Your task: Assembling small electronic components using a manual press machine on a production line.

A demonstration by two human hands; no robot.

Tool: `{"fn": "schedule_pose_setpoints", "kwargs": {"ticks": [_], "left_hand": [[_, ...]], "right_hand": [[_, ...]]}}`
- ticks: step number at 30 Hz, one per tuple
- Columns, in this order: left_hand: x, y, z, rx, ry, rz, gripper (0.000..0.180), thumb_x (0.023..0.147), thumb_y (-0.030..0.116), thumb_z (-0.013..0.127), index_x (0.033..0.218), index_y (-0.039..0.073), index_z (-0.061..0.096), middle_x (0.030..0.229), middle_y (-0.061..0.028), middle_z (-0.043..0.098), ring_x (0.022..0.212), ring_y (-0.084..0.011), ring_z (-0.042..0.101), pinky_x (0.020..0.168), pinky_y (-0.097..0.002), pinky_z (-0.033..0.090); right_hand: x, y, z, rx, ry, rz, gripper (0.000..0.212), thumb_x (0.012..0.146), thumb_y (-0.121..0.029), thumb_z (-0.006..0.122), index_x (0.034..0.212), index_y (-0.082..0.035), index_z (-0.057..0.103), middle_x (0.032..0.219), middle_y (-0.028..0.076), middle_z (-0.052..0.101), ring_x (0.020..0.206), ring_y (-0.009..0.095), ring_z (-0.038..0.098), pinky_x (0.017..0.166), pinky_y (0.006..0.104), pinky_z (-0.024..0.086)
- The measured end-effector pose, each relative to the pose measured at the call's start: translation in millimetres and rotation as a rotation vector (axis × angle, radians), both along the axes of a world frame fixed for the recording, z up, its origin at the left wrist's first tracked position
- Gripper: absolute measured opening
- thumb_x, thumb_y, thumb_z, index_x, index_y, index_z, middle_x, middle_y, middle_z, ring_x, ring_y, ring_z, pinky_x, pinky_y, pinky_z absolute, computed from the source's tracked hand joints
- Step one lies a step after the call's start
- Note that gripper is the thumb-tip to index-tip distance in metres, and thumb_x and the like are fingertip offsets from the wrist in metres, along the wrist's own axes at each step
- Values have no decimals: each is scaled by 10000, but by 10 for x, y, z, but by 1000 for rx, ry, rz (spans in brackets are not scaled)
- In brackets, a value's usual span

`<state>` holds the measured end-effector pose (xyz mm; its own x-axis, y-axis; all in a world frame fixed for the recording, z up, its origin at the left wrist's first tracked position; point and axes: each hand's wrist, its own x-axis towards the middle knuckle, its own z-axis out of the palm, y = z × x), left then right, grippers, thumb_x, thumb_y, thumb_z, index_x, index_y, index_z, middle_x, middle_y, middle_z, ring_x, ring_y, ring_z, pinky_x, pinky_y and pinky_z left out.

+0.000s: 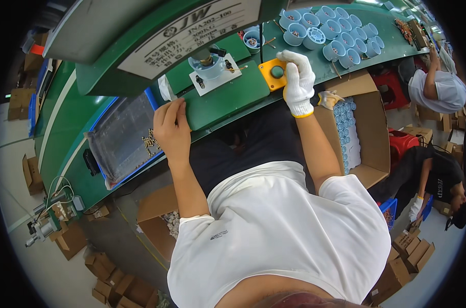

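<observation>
My bare left hand [172,128] is at the front left edge of the green press base [222,100], beside a blue-rimmed tray [122,136]. Its fingers are bent together; anything between the fingertips is hidden. A white knitted glove covers my right hand [298,82], which is curled beside a yellow control box [267,77]. The box's round dark button [277,72] shows uncovered, and I see nothing in that hand. Under the press head [207,59], a translucent light-blue cup [210,72] sits on a white metal plate [215,84], with a thin lead sticking out to the right.
Several light-blue cups [333,31] with small parts inside crowd the far right of the green bench. Small brass-coloured pieces [150,141] lie in the tray. An open carton [369,123] of blue cups stands at my right. Two other people [438,84] work farther right.
</observation>
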<state>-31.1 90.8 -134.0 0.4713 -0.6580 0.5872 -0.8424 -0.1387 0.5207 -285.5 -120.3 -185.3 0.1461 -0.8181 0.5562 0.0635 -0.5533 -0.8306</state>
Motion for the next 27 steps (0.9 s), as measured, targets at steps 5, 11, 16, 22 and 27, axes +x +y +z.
{"fn": "schedule_pose_setpoints", "kwargs": {"ticks": [5,11,16,22,27], "left_hand": [[22,10,1,-1,52,5,118,970,87,843,1070,26,836,1054,-118,811,897,-255,775,808,-353,603],[40,25,9,9,72,-4,142,985,126,846,1047,2,818,998,-113,793,863,-251,760,789,-352,593],[21,42,28,24,90,-12,167,977,146,855,1007,-9,800,944,-113,769,825,-255,725,749,-357,566],[61,51,119,26,246,-87,142,947,111,866,991,-6,798,912,-103,750,780,-232,693,739,-364,542],[47,-260,622,-85,214,-211,116,931,91,865,996,10,812,902,-99,747,736,-206,652,738,-347,522]], "right_hand": [[7,-18,-14,41,-24,1,209,1066,-117,649,1194,7,758,1153,143,780,1058,255,747,962,380,594],[16,-26,12,-2,13,-20,189,1062,-118,661,1158,6,768,1136,146,785,1045,261,740,950,383,600],[29,-23,7,5,-14,-19,191,1062,-127,662,1149,4,772,1122,143,789,1037,259,739,940,381,601],[1,-33,44,-61,33,-44,189,1064,-142,660,1121,-5,777,1104,133,799,1035,271,734,936,390,595],[8,-38,84,-120,83,-56,186,1067,-151,663,1105,-13,780,1087,123,804,1036,282,729,935,399,588]]}}
